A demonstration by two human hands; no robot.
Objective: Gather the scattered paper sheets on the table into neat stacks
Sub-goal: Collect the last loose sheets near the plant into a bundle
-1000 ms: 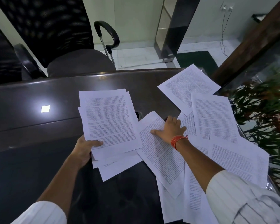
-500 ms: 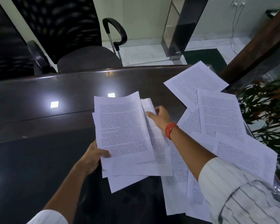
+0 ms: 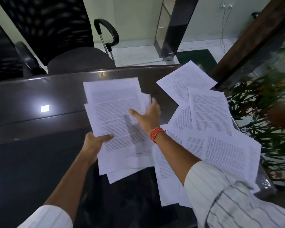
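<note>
— What have you got in your left hand (image 3: 95, 143)?

— A loose bundle of printed sheets (image 3: 117, 119), clamped at its lower left edge, my thumb curled over the top page. The pages are fanned and uneven, held above the dark table (image 3: 31, 99).

— And your right hand (image 3: 148, 115)?

— Spread wide, fingers straight, the palm against the right edge of that same bundle. It grips nothing. An orange wrist thread (image 3: 156, 134) sits just below it.

— Where are the rest of the papers?

— The scattered sheets (image 3: 211, 112) lie overlapping on the table's right side, from the far corner down to beside my right sleeve (image 3: 220, 195).

— Anything else from the head camera?

— A black office chair (image 3: 69, 46) beyond the table, and a leafy plant (image 3: 262, 112) past its right edge.
</note>
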